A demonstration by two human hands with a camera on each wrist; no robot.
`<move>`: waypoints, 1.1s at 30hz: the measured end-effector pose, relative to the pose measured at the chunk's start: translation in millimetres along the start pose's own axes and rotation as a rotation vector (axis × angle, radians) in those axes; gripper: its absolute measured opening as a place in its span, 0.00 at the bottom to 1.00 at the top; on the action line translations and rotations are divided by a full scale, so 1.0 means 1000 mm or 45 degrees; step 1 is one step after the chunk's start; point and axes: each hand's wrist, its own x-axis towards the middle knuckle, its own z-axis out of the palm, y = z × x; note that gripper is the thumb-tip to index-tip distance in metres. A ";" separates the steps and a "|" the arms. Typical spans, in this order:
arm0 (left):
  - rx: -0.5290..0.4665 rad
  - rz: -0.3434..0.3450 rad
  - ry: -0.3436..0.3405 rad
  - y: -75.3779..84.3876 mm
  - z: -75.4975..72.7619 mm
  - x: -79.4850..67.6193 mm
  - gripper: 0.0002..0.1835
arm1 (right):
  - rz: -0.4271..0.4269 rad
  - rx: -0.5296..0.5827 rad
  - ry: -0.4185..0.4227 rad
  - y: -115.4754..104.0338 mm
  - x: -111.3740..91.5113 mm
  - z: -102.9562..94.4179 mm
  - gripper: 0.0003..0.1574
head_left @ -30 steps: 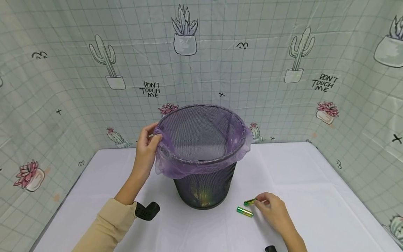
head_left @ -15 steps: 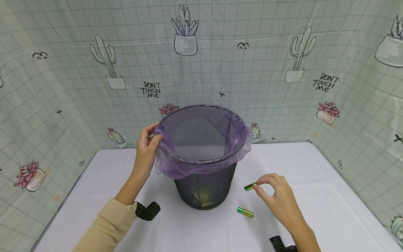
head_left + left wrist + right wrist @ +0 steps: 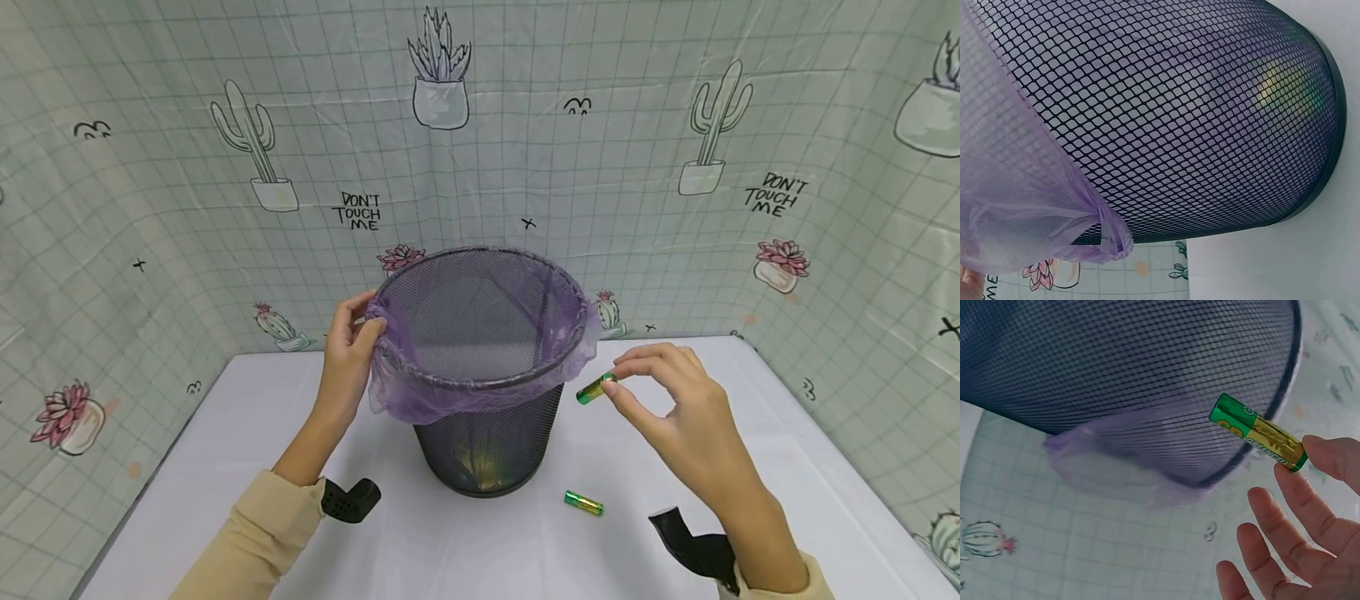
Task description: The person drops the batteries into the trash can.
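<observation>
A black mesh wastebasket [image 3: 487, 450] stands upright mid-table, lined with a purple plastic bag [image 3: 442, 400] folded over its rim. My left hand [image 3: 348, 358] grips the rim and bag at the left side, thumb in front. Right of the basket, my right hand [image 3: 682, 412] pinches a green and gold battery [image 3: 596, 388] by one end between thumb and index finger, above the table. In the right wrist view the battery [image 3: 1257, 432] shows clearly, its far end pointing toward the basket. A second battery [image 3: 583, 502] lies on the table. Blurred yellow-green shapes [image 3: 1288, 87] show through the mesh near the bottom.
White cloth covers the table [image 3: 465, 550]. Behind and at both sides hangs a grid-patterned curtain [image 3: 495, 167] with cactus drawings. Black wrist mounts [image 3: 351, 501] are worn on both forearms.
My right hand has picked the battery up off the table and raised it toward the basket's rim level. The left hand and the basket stay where they were.
</observation>
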 end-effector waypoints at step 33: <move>-0.012 -0.001 -0.004 0.000 0.001 0.000 0.23 | -0.194 0.132 -0.018 -0.034 0.053 0.016 0.05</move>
